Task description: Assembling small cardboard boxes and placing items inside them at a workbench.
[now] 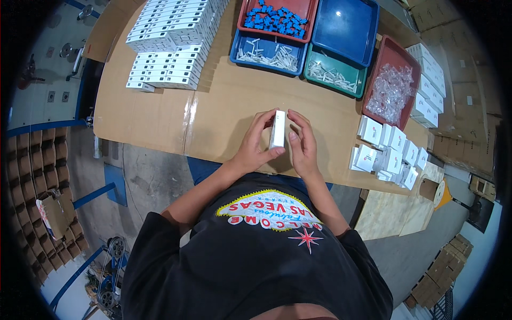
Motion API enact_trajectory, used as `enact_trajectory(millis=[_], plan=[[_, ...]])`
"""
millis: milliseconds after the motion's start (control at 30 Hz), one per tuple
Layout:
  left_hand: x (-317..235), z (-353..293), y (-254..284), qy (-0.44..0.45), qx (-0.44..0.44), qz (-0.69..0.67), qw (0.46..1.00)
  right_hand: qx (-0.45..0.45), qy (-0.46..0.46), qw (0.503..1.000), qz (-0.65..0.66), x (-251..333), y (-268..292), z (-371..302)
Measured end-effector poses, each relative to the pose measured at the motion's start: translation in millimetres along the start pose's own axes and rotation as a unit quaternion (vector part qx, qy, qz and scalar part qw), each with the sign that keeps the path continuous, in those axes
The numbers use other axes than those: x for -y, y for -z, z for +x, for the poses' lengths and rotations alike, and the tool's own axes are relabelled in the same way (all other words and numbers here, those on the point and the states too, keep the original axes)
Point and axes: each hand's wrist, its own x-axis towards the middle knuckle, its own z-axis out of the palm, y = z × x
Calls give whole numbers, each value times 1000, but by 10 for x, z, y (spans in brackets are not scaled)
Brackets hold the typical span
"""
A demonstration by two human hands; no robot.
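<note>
A small white box [278, 129] stands upright on its narrow side above the cardboard-covered table, close to my body. My left hand [256, 143] grips it, thumb at the near end and fingers along its left side. To the right of the box, my right hand [303, 145] is curved with thumb and fingers apart. A narrow gap shows between it and the box, and nothing is seen in it.
Stacked white boxes [170, 45] rise at the back left. Trays hold blue parts [274, 21], white sticks [272, 57] and clear plastic pieces [393, 90]; a blue tray [345, 31] sits behind. Loose white boxes [392, 153] lie at right.
</note>
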Motion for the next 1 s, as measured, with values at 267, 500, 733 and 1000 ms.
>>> enact_trajectory(millis=[267, 500, 733, 1000], plan=[[-161, 27, 21, -103, 42, 183, 977, 18, -211, 954, 214, 211, -140, 65], [-13, 54, -12, -191, -34, 212, 958, 26, -181, 970, 160, 368, -283, 98], [-89, 231, -115, -218, -122, 158, 956, -23, -169, 967, 191, 583, -474, 254], [-235, 455, -19, -309, -159, 113, 931, -42, -29, 989, 140, 866, -557, 367]])
